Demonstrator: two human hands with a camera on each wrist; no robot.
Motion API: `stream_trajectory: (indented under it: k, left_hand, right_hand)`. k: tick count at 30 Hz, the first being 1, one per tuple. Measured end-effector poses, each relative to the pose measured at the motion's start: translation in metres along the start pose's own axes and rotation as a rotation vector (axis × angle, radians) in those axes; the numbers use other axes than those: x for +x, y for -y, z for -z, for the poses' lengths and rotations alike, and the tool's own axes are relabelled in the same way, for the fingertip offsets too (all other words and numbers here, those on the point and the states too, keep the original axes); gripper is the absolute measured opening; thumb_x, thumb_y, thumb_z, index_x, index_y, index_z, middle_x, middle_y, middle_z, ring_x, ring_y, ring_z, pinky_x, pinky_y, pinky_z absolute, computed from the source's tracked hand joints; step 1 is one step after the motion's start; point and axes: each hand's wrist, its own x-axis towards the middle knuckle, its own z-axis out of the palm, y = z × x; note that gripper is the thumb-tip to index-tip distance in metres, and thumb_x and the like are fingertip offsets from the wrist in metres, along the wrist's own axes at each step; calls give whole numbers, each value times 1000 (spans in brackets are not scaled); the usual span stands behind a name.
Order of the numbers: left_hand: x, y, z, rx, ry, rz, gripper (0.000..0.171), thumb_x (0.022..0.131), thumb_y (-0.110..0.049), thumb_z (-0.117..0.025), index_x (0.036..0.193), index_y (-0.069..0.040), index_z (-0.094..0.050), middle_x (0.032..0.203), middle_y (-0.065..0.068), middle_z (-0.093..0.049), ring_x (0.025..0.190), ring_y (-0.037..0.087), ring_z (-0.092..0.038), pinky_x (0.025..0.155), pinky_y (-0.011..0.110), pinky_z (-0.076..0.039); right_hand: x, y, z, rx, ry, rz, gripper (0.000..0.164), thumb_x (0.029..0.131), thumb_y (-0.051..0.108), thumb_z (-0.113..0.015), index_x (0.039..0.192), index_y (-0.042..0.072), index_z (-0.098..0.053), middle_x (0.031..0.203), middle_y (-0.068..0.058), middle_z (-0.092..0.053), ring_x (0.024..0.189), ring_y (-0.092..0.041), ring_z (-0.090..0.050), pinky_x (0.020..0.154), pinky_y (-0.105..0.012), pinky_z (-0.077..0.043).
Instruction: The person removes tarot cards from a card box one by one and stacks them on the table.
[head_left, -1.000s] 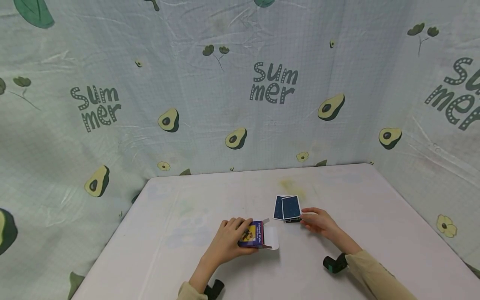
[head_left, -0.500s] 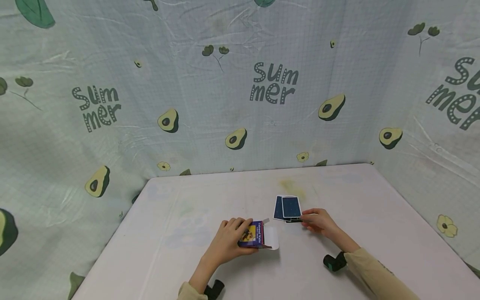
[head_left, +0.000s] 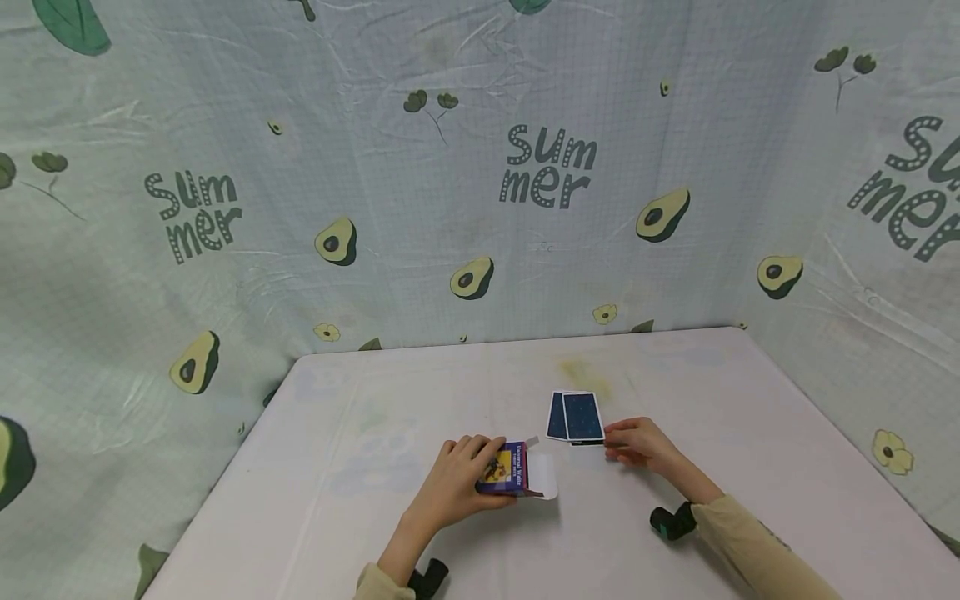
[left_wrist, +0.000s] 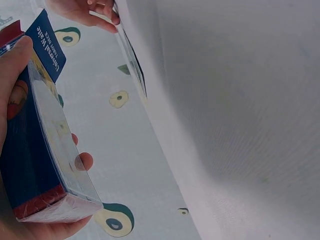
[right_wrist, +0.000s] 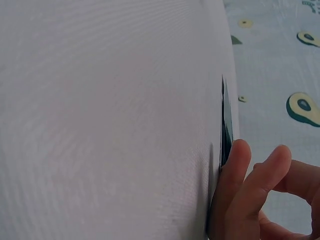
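My left hand (head_left: 450,492) grips a blue Universal Waite tarot deck box (head_left: 504,468), fingers over the top and thumb below. The box's end flap (head_left: 543,477) hangs open towards the right. In the left wrist view the box (left_wrist: 30,145) looks shiny, with its printed flap (left_wrist: 46,45) sticking out. Several dark blue cards with white borders (head_left: 582,417) lie face down in a loose, fanned stack. My right hand (head_left: 641,443) is just right of the stack, fingertips at its lower right corner. In the right wrist view those fingers (right_wrist: 240,190) extend beside the thin card edges (right_wrist: 226,125).
A white-covered table (head_left: 337,533) spreads under both hands, with a yellowish stain (head_left: 585,375) behind the cards. Avocado-printed curtains (head_left: 472,167) stand at the back and sides. Black wrist cameras (head_left: 672,522) sit under the sleeves.
The top card has settled lower onto the stack, covering more of the dark cards beneath. My right hand has drawn slightly to the right. My left hand and the box stay put.
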Motion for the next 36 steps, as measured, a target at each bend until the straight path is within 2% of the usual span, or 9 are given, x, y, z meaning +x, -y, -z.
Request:
stream_trajectory:
  k: [8,15,23,31,36]
  left_hand:
    - [-1,1,1,-3,-4,-6,77,67,-58,-68,129,-18,-47,111,-2,-56,100,13,-52,79,35,-39]
    - [0,1,1,0,-1,-3,77,67,-59,-67,129,-18,-47,111,-2,-56,100,14,-52,80,35,-39]
    - [1,2,1,9,-10,-5,77,67,-59,-67,129,-18,-47,111,-2,-56,99,13,-51,80,34,-39]
    - [1,2,3,16,3,0,77,67,-60,-67,129,-18,-47,111,-2,-56,100,14,-52,80,35,-39]
    - [2,2,2,19,0,-7,77,67,-60,-66,129,-18,-47,111,-2,-56,99,14,-52,80,35,-40]
  right_hand:
    - [-3,-1,2,-14,15,3,36,87,11,-55,117,-9,-50,80,-4,-65,59,-9,-61,54,-19,-47]
    - [-5,-1,0,-43,-15,0,37,87,14,-56,117,-7,-50,84,-7,-66,60,-10,-61,55,-20,-47]
    - [-18,2,-4,-75,-5,98,37,87,17,-55,116,-6,-53,84,-4,-67,65,-10,-63,58,-23,-49]
    - [-30,5,-5,-52,43,184,36,88,17,-54,115,-7,-53,95,-12,-67,72,-10,-64,62,-25,-50]
    - [-38,8,-9,-55,54,205,37,88,19,-54,115,-7,-53,100,-16,-66,75,-12,-65,63,-25,-50]
